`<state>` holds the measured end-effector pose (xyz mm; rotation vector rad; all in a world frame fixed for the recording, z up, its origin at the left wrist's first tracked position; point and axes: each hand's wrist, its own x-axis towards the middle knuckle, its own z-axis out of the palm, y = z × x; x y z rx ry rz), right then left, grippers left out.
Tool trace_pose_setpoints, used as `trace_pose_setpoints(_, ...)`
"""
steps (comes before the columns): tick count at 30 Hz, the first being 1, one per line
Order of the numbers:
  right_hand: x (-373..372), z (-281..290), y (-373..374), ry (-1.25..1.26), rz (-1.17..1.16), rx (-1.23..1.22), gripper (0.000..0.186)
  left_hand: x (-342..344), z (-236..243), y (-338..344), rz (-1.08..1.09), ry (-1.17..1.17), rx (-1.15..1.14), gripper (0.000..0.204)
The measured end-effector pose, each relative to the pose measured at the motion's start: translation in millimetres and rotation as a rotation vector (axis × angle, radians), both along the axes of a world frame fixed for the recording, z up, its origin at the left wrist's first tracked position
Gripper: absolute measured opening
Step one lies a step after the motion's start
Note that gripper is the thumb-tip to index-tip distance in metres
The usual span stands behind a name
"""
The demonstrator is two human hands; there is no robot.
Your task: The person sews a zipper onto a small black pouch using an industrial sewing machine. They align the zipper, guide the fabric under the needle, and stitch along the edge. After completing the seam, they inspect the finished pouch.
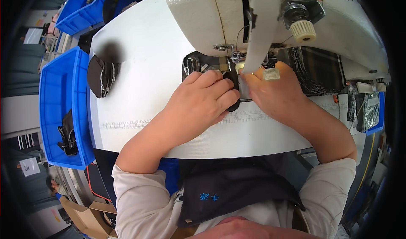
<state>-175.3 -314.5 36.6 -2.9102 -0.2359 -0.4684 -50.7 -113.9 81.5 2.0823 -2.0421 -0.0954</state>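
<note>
A small dark pouch [193, 63] with metal zippers and a checked patch lies on the white table by the sewing machine's needle area [235, 55]. My left hand [202, 97] rests over it, fingers curled down onto its near edge and gripping it. Just right of the needle, my right hand [275, 91] is closed, thumb and index brought together beside the pouch's edge. A pale vertical strip [259, 32] and a machine knob partly cover those fingers, so what they pinch is hidden.
The white sewing machine [194, 15] overhangs the work. Another zippered dark pouch [100, 76] lies at the table's left. Beside the table stands a blue bin [84, 112] holding dark pieces. Stacked dark checked fabric [317, 70] lies right of my right hand. A printed ruler [127, 123] crosses the tabletop.
</note>
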Motion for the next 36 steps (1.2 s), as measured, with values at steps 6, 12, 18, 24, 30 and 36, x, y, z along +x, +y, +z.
trace_pose_setpoints(6, 3, 0, -1, -0.028, -0.029, 0.043, 0.001, 7, -6, 2, 0.079, 0.118, -0.088, 0.029)
trace_pose_setpoints(12, 3, 6, 8, -0.058, 0.06, 0.053, 0.007, 20, -2, 5, 0.174, 0.343, -0.115, 0.025)
trace_pose_setpoints(18, 7, -1, 12, -0.273, 0.109, 0.017, 0.008, 23, -4, 4, 0.147, 0.376, -0.122, 0.024)
trace_pose_setpoints(24, 12, -7, 9, -0.222, 0.166, -0.065, 0.007, 16, -13, -1, 0.219, 0.276, -0.081, 0.023)
trace_pose_setpoints(30, 4, -1, 10, -0.212, 0.273, -0.089, 0.008, 14, -3, 2, 0.09, 0.284, -0.072, 0.017)
trace_pose_setpoints(36, 3, -3, 13, -0.217, 0.191, -0.098, 0.009, 20, -6, 4, 0.135, 0.381, -0.023, 0.021)
